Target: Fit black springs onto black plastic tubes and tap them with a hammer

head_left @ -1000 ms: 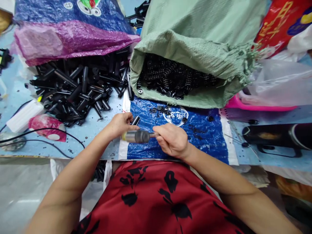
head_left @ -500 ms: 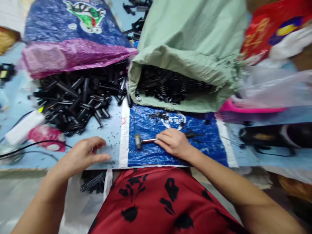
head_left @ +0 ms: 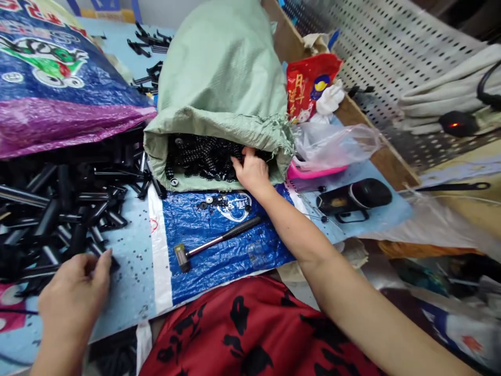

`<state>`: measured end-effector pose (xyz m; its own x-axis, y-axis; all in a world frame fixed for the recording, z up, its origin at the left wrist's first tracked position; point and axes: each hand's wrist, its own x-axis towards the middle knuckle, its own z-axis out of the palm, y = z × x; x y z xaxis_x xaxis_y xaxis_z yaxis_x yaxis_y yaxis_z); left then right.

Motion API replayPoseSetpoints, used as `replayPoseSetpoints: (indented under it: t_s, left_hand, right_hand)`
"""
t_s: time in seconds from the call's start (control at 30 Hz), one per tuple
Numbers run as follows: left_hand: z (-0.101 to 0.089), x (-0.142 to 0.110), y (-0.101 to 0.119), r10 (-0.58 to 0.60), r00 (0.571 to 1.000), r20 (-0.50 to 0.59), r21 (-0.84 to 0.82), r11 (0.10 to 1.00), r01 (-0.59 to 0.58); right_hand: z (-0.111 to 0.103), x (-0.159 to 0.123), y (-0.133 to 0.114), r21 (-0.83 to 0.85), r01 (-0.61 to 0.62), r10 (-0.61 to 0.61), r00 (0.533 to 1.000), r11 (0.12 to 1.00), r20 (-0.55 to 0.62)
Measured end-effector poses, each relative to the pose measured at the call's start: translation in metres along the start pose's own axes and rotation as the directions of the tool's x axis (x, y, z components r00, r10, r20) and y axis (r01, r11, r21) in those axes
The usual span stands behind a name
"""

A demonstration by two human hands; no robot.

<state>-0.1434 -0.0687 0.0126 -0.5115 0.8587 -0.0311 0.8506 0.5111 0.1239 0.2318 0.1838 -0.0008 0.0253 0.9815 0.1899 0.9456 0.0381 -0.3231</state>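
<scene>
My right hand (head_left: 250,169) reaches into the mouth of the green woven sack (head_left: 219,83), its fingers buried among the small black round parts (head_left: 199,156) inside. My left hand (head_left: 76,295) rests at the near edge of the pile of black tubes (head_left: 58,209), fingertips touching one tube; I cannot see a firm grip. A small hammer (head_left: 213,243) with a black handle lies alone on the blue woven sheet (head_left: 203,224) between my hands.
A blue and purple sack (head_left: 58,89) lies at the back left. To the right are a red packet (head_left: 309,83), a clear plastic bag (head_left: 336,143) over a pink tray (head_left: 313,169), a black cylindrical tool (head_left: 356,196) and a perforated panel (head_left: 383,68).
My right hand let go of the hammer, which now lies on the blue sheet, and reached into the green sack. My left hand moved left to the tube pile. The view swung right.
</scene>
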Motion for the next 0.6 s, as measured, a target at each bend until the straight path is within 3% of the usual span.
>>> replayPoseSetpoints:
  t_s: [0.17,0.33,0.4,0.47,0.53,0.6]
  left_hand:
    - [0.002,0.018,0.002,-0.06,0.998,0.016,-0.131,0.989,0.062]
    - [0.001,0.011,0.005,-0.213,0.977,0.01,-0.367,0.908,0.202]
    - [-0.005,0.004,0.01,-0.288,0.955,0.074,-0.564,0.778,0.278]
    - [-0.01,-0.001,0.019,-0.335,0.927,0.169,-0.782,0.526,0.333]
    - [-0.012,-0.003,0.033,-0.334,0.912,0.237,-0.908,0.259,0.33]
    - [-0.008,-0.006,0.048,-0.288,0.917,0.276,-0.938,0.129,0.323]
  right_hand:
    - [0.014,0.009,0.011,0.236,0.017,-0.019,1.0,0.972,0.009]
    - [0.0,-0.02,0.03,0.483,0.067,-0.1,0.994,0.873,0.044]
    - [-0.006,-0.041,0.033,0.681,0.045,-0.119,0.991,0.731,0.062]
    - [-0.008,-0.063,0.03,0.858,-0.055,-0.127,0.982,0.511,0.138]
    - [-0.009,-0.079,0.019,0.937,-0.217,-0.133,0.956,0.275,0.261]
    - [-0.009,-0.088,0.002,0.923,-0.372,-0.136,0.914,0.097,0.382]
